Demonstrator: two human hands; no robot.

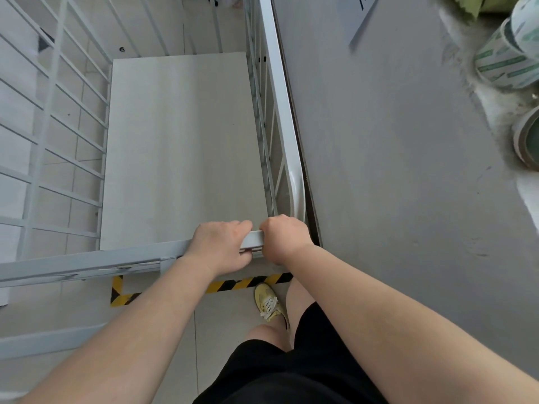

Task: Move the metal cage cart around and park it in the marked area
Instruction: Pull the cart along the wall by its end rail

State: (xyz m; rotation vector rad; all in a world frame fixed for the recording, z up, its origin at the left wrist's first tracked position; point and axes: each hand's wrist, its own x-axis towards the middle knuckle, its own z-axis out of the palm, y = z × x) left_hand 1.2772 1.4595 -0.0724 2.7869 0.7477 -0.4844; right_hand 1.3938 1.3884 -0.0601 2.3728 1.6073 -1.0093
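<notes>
I look down into a white metal cage cart (87, 258) with barred sides and a pale flat floor panel (180, 147). My left hand (221, 246) grips the near top rail, fingers curled over it. My right hand (284, 237) grips the same rail at the cart's near right corner, right beside the left hand. Yellow-and-black striped tape (224, 285) marks a corner on the tiled floor just under the near rail, partly hidden by my arms.
A grey table top (393, 170) runs close along the cart's right side. Rolls of tape (504, 59) and a sheet of paper (361, 16) lie on it at the far right. My yellow shoe (269, 301) stands by the tape line.
</notes>
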